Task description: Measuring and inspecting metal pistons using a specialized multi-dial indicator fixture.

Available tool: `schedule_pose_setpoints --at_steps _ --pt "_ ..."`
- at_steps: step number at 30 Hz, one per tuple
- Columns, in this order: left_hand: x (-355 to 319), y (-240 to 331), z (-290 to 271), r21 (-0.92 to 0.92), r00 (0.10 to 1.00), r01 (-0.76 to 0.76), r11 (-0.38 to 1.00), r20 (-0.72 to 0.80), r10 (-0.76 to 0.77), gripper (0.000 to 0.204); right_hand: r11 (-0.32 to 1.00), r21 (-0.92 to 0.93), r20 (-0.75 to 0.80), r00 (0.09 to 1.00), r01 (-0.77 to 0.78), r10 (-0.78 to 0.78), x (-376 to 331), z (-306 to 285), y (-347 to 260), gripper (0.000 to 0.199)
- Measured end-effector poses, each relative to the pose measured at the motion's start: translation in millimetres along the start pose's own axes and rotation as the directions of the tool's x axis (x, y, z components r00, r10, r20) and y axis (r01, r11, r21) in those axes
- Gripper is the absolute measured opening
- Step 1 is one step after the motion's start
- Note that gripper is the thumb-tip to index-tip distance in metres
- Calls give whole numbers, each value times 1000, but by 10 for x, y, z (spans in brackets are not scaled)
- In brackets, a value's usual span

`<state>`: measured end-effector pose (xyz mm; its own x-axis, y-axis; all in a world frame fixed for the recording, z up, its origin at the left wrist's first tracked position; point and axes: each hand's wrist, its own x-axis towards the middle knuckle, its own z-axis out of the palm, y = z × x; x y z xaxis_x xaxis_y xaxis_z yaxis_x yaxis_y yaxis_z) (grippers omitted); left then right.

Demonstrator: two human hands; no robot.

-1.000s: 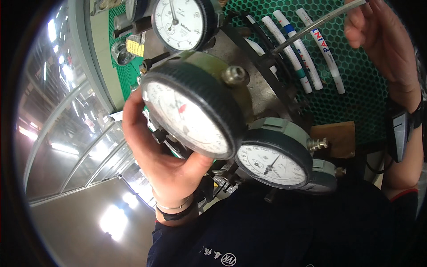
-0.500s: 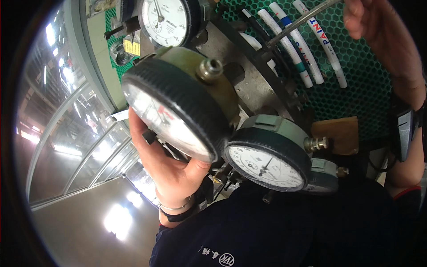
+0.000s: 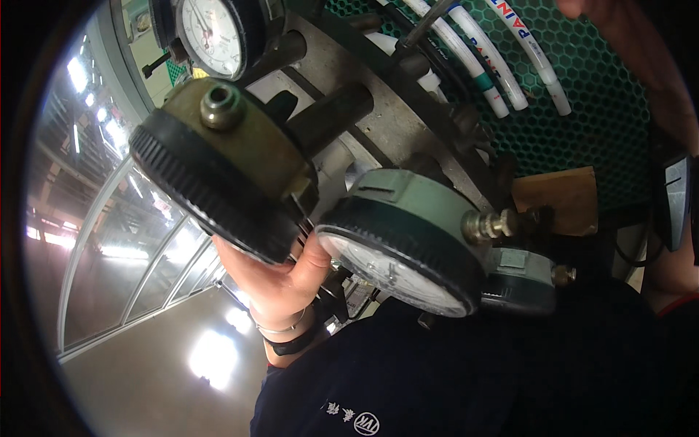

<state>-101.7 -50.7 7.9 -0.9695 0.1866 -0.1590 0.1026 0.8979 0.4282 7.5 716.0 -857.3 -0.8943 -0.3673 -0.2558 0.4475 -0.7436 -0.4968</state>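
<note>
Brass-coloured dial gauge (image 3: 244, 138) tilted left of centre, left hand (image 3: 273, 282) at its lower rim, fingers hidden and grip unclear, pale-green dial gauge (image 3: 419, 204) at centre, white markers (image 3: 526, 45) upper right, right hand (image 3: 637, 36) cropped at upper-right edge, cannot tell if open.

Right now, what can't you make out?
Head view:
- Left hand: fingertips, thumb aside, hidden behind the brown-backed dial gauge.
- That gauge's face: turned away, hidden by its body.
- Right hand: partly cut off by the top edge.
- Rightmost white marker: upper end cut by that edge.
</note>
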Motion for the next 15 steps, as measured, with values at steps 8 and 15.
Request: schedule_pose_setpoints --at_steps 8,15 --pt "-131 -4 -31 -250 988 136 959 -31 -148 78 1000 -16 -34 999 16 -17 -443 295 282 29" --pt "233 44 429 -249 995 80 965 79 -62 78 999 4 -127 991 42 -41 -1634 729 394 29"
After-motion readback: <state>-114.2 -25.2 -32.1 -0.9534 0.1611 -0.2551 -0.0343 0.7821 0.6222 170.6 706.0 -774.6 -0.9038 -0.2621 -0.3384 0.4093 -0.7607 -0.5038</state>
